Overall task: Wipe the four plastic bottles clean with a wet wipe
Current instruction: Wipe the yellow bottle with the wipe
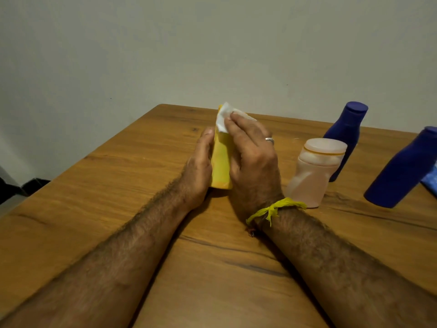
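A yellow plastic bottle (221, 164) stands upright on the wooden table (118, 185), held between both hands. My left hand (199, 168) grips its left side. My right hand (253, 157) presses a white wet wipe (223, 119) against the bottle's top and right side. To the right stand a translucent pink bottle (314, 172), a dark blue bottle (346, 136) behind it, and a second dark blue bottle (404, 169) at the right edge of the view. The yellow bottle's cap is hidden under the wipe.
A blue packet (431, 179) lies partly out of view at the far right, behind the second blue bottle. A plain wall rises behind the table. The table's left edge runs diagonally, with dark objects (14, 188) on the floor beyond it.
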